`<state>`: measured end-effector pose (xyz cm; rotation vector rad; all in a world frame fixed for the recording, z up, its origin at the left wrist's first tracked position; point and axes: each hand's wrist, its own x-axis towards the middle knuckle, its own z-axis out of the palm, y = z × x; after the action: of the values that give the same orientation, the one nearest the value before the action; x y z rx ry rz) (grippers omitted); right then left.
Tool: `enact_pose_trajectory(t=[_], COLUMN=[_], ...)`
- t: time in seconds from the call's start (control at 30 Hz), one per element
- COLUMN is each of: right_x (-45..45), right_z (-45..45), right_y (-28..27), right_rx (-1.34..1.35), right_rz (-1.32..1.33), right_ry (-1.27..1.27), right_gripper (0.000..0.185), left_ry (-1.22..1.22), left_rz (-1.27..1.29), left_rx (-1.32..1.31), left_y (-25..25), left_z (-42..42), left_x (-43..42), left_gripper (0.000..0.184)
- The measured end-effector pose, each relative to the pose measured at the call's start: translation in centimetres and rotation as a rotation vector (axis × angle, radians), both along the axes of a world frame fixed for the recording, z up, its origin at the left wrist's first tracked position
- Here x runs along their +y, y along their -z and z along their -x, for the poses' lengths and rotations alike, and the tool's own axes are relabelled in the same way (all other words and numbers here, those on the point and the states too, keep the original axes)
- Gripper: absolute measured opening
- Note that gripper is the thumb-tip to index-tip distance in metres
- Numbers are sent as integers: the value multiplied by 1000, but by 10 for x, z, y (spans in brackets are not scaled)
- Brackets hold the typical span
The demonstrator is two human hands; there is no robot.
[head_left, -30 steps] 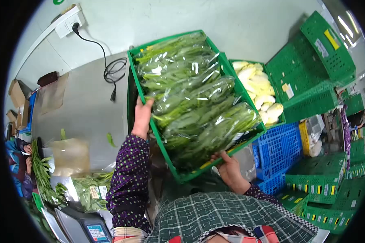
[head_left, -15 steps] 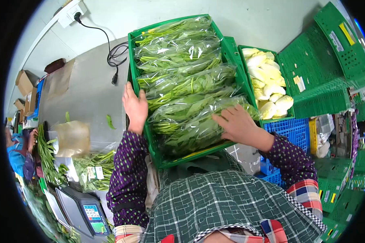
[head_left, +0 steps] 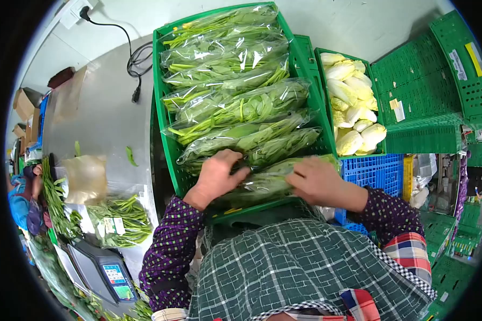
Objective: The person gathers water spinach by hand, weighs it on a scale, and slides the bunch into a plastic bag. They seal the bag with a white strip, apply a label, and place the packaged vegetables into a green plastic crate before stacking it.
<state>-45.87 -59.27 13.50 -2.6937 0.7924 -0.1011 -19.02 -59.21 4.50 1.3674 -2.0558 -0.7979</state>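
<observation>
A green crate (head_left: 165, 115) holds several clear bags of leafy greens (head_left: 246, 109) laid side by side. At its near end my left hand (head_left: 218, 177) bends its fingers over the nearest bag (head_left: 270, 179). My right hand (head_left: 318, 181) has curled fingers on the right part of that same bag. Both hands look closed on its plastic, and their fingertips are partly hidden.
Right of the crate stand a box of pale cabbages (head_left: 353, 101), an open green crate (head_left: 418, 80) and blue crates (head_left: 377, 172). Leftward are a metal table (head_left: 118, 101), a black cable (head_left: 128, 45), bagged greens (head_left: 126, 219), a scale (head_left: 99, 267) and another person (head_left: 24, 200).
My left hand has left the crate's left rim and moved right onto the nearest bag. My right hand has shifted down and right. That bag now lies nearer the crate's near edge, apart from its neighbour.
</observation>
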Motion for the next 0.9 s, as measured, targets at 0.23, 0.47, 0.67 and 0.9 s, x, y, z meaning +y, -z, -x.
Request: enact_pose_trajectory(t=[0.23,0.47,0.67,0.9], right_x=[-16,-62,-45,-97], right_z=[-11,-40,11,-27], right_y=[-5,72,72,176], right_rx=[206,-122,301,140], right_rz=[56,99,-361,-34], right_ry=[66,-42,80,75], right_gripper=[34,22,57,21], left_ry=[31,175,475,298], left_rz=[196,263,164,227], left_rx=[-398,-240,-271,-256], left_y=[20,-26,-25,48], left_z=[27,-3,16,14], left_x=[-8,-74,-67,-78], left_gripper=[36,21,32,36])
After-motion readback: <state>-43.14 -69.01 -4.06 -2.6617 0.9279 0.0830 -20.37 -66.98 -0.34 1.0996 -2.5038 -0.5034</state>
